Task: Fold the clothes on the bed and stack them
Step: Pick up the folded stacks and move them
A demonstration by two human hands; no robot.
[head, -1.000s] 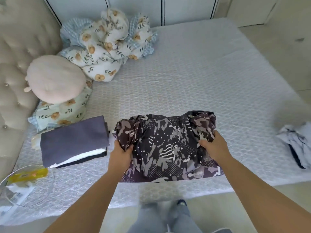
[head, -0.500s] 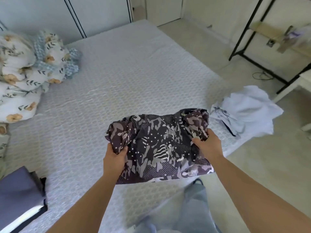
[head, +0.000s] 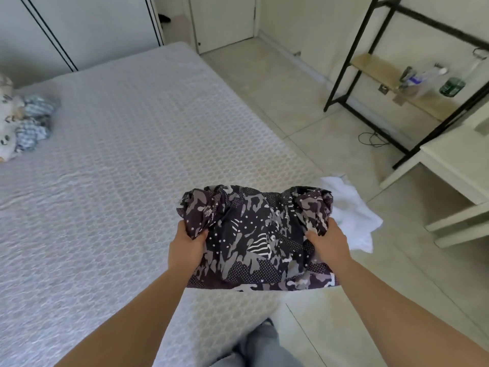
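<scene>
A dark camouflage-patterned garment (head: 254,234), folded into a rough rectangle, hangs in the air over the bed's right edge. My left hand (head: 186,249) grips its left side and my right hand (head: 326,243) grips its right side, each with bunched cloth between thumb and fingers. A crumpled white garment (head: 349,213) lies on the corner of the bed (head: 119,168), partly hidden behind the held piece.
A floral and checked bundle of bedding (head: 21,125) lies at the far left of the bed. To the right are tiled floor, a black metal shelf (head: 391,83) with bottles, and a white table (head: 455,170). My legs show at the bottom edge.
My view has swung right, together with the held garment. The stack of folded clothes and the pillows have left the frame; the white garment, shelf and table have come into view.
</scene>
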